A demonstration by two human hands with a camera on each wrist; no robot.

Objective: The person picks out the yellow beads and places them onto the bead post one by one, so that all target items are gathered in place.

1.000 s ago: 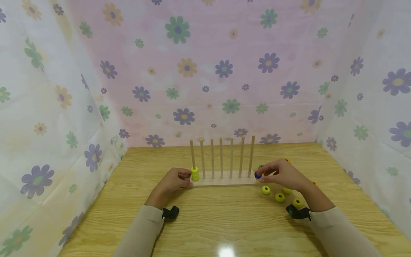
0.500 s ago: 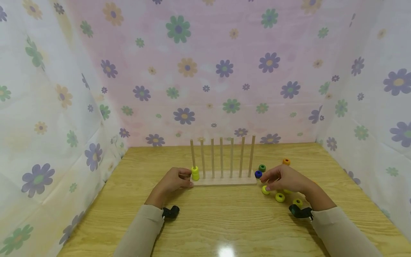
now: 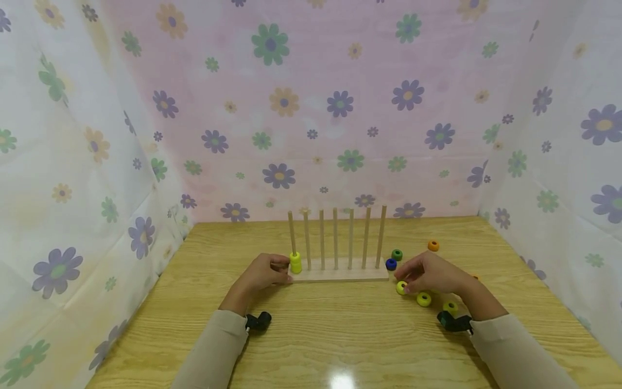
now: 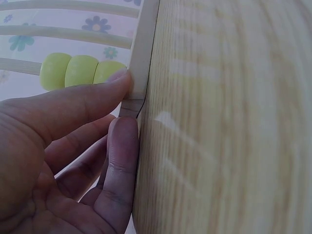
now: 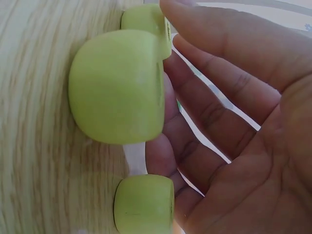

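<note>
A wooden peg rack (image 3: pixel 340 274) stands on the table in the head view, its upright pegs in a row. Three yellow beads (image 4: pixel 80 71) are stacked on its leftmost peg. My left hand (image 3: pixel 259 272) grips the left end of the base, the thumb on its front corner beside the stack. Right of the rack, my right hand (image 3: pixel 435 275) hovers low over loose beads with fingers loosely bent. Its thumb tip is at a yellow bead (image 3: pixel 401 287); contact cannot be made out. Two more yellow beads show in the right wrist view, the nearest bead (image 5: pixel 117 87) largest.
Near the rack's right end lie a blue bead (image 3: pixel 391 264) and a green bead (image 3: pixel 397 254). An orange bead (image 3: pixel 433 246) sits farther back; another orange one is mostly hidden behind the right hand. Flowered cloth (image 3: pixel 311 124) walls the table on three sides.
My right hand has moved off the blue bead, toward me and slightly right, to the front yellow bead. The blue bead lies free beside the rack. My left hand stays put.
</note>
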